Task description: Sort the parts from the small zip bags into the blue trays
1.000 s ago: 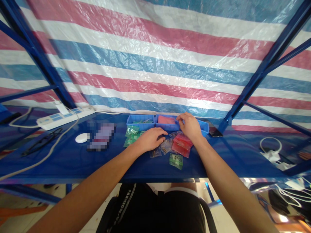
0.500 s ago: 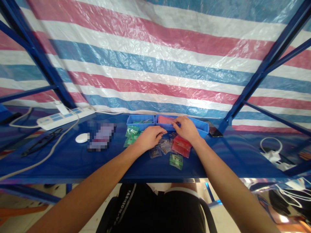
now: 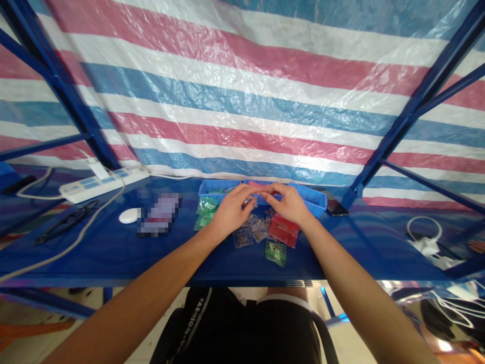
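Observation:
My left hand (image 3: 234, 208) is closed in a pinch on a small clear plastic bag (image 3: 253, 202), mostly hidden by the fingers. Close to its right, my right hand (image 3: 287, 203) has its fingertips pressed together at the bag's edge; what they grip is too small to tell. Below the hands lie clear bags with small metal pins (image 3: 242, 237), red plastic bags (image 3: 284, 231) and a green bag (image 3: 275, 253). More green bags (image 3: 206, 206) lie left of my left hand. Behind stand a left blue bin (image 3: 220, 196) and another blue bin (image 3: 317, 201) holding red bags.
A power strip (image 3: 104, 184) with a cable, black glasses (image 3: 68, 222), a white round object (image 3: 129, 216) and a blurred-out phone (image 3: 161, 215) are on the left. A dark phone (image 3: 335, 203) and a white charger (image 3: 424, 245) lie right. Striped sheeting (image 3: 242, 101) hangs behind.
My right hand has come back from the red bags in the bin towards my left hand. The left hand has risen slightly, and a clear bag now shows at its fingers.

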Tool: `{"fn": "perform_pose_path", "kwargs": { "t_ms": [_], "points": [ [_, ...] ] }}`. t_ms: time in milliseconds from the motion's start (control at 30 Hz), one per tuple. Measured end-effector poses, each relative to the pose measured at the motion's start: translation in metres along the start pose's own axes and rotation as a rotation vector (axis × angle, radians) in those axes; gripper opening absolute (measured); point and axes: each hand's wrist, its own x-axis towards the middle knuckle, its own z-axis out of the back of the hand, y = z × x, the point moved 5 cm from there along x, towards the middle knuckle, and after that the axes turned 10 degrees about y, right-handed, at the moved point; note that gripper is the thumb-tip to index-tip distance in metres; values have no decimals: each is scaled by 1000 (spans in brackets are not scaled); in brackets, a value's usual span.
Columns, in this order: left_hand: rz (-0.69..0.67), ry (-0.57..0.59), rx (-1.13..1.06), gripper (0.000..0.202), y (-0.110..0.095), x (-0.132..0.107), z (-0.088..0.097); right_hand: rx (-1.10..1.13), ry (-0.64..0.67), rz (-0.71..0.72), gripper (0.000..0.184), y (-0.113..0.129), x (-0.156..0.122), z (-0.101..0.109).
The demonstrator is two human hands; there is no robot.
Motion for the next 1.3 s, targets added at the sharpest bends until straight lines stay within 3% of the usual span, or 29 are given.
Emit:
{"fn": "perform_pose_path", "kwargs": {
  "t_ms": [167,400,900,1300],
  "points": [
    [-39,-83,-31,32,-2,-1,5,338,91,-22,26,-1,1,-12],
    [-53,-90,-34,29,-4,-2,6,633,165,-59,31,-3,2,-22],
    [2,-63,-25,44,-10,0,7,622,125,-100,33,-11,3,-23],
    [-29,-82,-23,38,-11,0,9,631,162,-133,38,-10,1,-24]
  ]
}}
